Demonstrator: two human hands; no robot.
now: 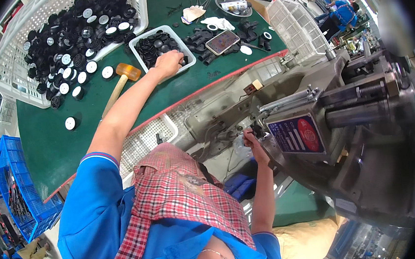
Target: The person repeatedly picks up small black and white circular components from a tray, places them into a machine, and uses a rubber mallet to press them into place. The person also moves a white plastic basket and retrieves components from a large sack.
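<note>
Black round plastic parts (158, 44) up at 11 o'clock, left hand (168, 65) stretched out over them, fingers curled; right hand (254, 144) by the grey machine (357, 115) at 3. Can't tell either grip tbh.

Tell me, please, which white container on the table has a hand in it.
The small tub of black parts: the left hand reaches into it, whereas no hand touches the larger perforated basket beside it.
</note>
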